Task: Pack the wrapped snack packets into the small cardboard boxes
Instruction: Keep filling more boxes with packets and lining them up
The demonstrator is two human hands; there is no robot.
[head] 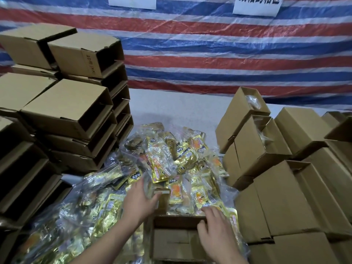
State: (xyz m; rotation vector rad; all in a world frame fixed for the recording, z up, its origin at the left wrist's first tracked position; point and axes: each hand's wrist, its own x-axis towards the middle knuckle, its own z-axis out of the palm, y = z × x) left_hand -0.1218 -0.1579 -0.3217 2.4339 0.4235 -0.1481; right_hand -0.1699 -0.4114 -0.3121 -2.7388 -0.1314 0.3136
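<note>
Nearest the viewer, a small open cardboard box (177, 242) sits upright in front of the person, its inside seemingly empty, set close so packets can drop straight in. The right hand (215, 225) rests on the box's far right corner, fingers loosely spread and curled over the rim, probably to steady it. The left hand (140, 200) reaches just past the box's far left flap (162, 197), fingers together and slightly curved; whether it grips the flap or a packet cannot be told.

Just beyond lies a heap of snack packets (171, 161), gold and orange, in clear wrapping, spilling across the grey table (181, 111) within easy reach.

To the left rise stacks of empty boxes (66, 111) lying on their sides, open ends facing inward, likely the supply. To the right stand filled boxes (276, 168); two show wrapped packets inside. Behind hangs a red, white and blue striped tarp (209, 54) with two white signs.
</note>
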